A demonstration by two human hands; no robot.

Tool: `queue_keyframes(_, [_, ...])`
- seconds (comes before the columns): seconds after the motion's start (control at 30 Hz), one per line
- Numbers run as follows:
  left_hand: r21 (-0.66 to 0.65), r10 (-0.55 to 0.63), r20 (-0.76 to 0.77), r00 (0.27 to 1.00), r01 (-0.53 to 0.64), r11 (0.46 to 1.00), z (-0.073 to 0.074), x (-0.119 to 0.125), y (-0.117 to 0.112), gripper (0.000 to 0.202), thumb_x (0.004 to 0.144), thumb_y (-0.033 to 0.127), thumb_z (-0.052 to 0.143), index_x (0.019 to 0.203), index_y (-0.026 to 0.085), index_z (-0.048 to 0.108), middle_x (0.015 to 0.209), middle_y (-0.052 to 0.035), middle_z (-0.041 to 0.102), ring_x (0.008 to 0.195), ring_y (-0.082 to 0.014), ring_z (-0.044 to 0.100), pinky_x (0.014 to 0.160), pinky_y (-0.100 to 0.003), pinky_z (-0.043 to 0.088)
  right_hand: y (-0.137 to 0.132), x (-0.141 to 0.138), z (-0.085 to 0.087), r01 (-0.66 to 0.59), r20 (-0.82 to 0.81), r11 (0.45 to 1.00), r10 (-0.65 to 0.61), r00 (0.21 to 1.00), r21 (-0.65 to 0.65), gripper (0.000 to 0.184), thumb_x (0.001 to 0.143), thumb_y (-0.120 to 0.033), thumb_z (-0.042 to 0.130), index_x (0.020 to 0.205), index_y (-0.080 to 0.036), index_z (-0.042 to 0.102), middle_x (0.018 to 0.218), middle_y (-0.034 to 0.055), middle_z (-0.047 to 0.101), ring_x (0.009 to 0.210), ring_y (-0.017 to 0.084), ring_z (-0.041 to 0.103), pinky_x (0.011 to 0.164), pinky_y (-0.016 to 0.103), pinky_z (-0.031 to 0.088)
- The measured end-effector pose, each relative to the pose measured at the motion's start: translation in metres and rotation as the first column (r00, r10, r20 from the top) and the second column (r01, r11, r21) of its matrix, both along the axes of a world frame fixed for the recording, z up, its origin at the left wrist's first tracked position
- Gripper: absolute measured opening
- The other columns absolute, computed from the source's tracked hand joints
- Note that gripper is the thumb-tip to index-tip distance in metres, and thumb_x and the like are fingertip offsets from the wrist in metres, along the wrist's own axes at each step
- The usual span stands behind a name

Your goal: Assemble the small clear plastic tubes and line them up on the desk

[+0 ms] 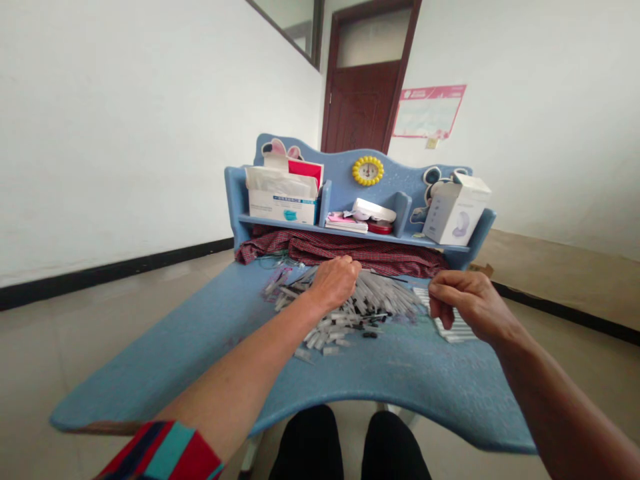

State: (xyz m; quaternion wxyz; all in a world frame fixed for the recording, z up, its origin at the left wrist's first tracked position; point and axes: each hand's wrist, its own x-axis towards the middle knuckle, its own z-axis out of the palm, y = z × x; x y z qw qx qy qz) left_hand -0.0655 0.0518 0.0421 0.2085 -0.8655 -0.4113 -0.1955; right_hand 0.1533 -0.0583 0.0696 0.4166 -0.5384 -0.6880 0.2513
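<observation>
My left hand point(336, 283) is over a heap of thin translucent plastic tubes point(385, 293) on the blue desk, its fingers closed and pointing away from me. What they grip, if anything, is hidden behind the hand. Short clear caps point(325, 331) and small black pieces point(370, 335) lie along the near side of the heap. To the right, my right hand point(465, 300) hovers by a white ridged tray point(457, 330), covering part of it. Its thumb and fingers are pinched together, and anything between them is too small to make out.
The blue desk point(200, 347) has a curved front edge above my knees. Along its back lies a red checked cloth point(345, 250) under a shelf. On the shelf stand a mask box point(283, 200), a white carton point(456, 212) and a red round tin point(380, 228). A yellow clock point(368, 171) hangs above.
</observation>
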Motion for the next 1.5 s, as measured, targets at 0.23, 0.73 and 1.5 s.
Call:
queue_keyframes(0.23, [-0.012,-0.126,0.008,0.992,0.126,0.992,0.001,0.003,-0.002,0.022,0.086,0.02,0.042,0.09,0.018,0.064,0.083,-0.0074,0.065,0.078,-0.0204,0.063,0.066,-0.028,0.046,0.008,-0.007,-0.001,0.022,0.018,1.0,-0.022,1.0,0.007,0.032,0.08,-0.036,0.053,0.055,-0.015,0.055,0.047,-0.0003,0.058,0.035,0.007,0.049,0.039,0.018,0.035])
queue_keyframes(0.73, [-0.057,-0.303,0.219,0.928,0.322,0.945,-0.002,0.009,0.0,0.014,0.083,0.023,0.052,0.086,0.017,0.065,0.081,-0.005,0.069,0.078,-0.0172,0.064,0.067,-0.023,0.043,0.049,-0.028,-0.024,-0.134,0.027,0.986,0.137,0.99,-0.103,0.036,0.077,-0.046,0.057,0.06,-0.015,0.052,0.045,-0.0017,0.056,0.033,0.008,0.048,0.035,0.017,0.035])
queue_keyframes(1.5, [-0.033,-0.216,0.155,0.964,0.224,0.974,-0.008,0.007,0.002,0.014,0.083,0.028,0.053,0.089,0.018,0.06,0.083,-0.0042,0.068,0.077,-0.0179,0.063,0.067,-0.024,0.044,0.063,-0.04,-0.082,0.125,0.818,0.99,-0.127,0.561,0.067,0.022,0.074,-0.023,0.048,0.084,-0.022,0.068,0.078,0.0084,0.069,0.078,0.024,0.064,0.059,0.028,0.038])
